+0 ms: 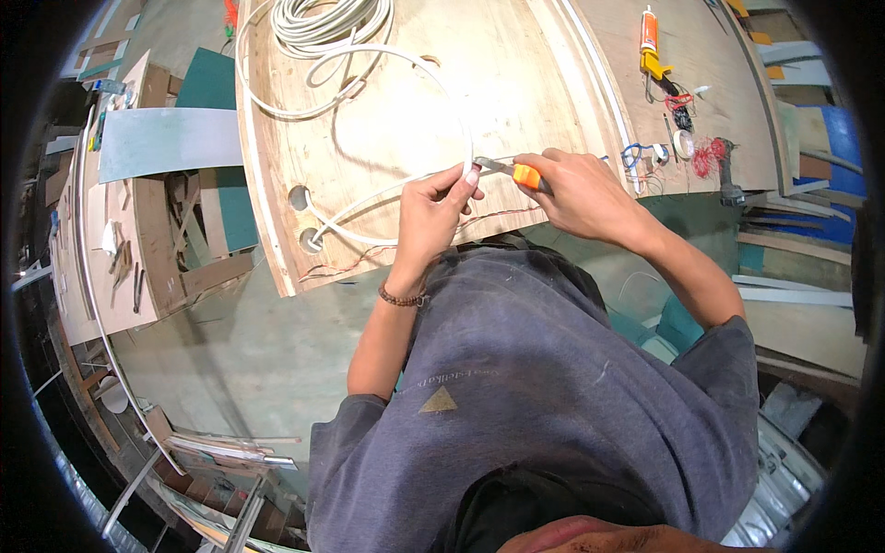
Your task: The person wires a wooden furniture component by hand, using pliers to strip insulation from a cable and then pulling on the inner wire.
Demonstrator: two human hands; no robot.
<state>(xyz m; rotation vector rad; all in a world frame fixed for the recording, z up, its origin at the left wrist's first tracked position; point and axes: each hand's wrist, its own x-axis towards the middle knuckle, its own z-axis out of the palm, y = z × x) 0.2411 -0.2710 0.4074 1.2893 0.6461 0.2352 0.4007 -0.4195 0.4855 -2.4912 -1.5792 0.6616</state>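
My left hand is closed, pinching the white cable between thumb and fingers over the near edge of the wooden panel. My right hand grips an orange-handled tool with a narrow grey metal end. Whether it is a knife or pliers I cannot tell. Its tip meets the cable right at my left fingertips. From there the cable loops up to a coil at the panel's far side. Another stretch runs left to two round holes in the panel. Thin twisted red and dark wires lie along the near edge.
The pale wooden panel spans the bench in front of me. To the right lie an orange sealant tube, a tape roll, red wire and a cordless drill. At left stands a wooden frame with boards.
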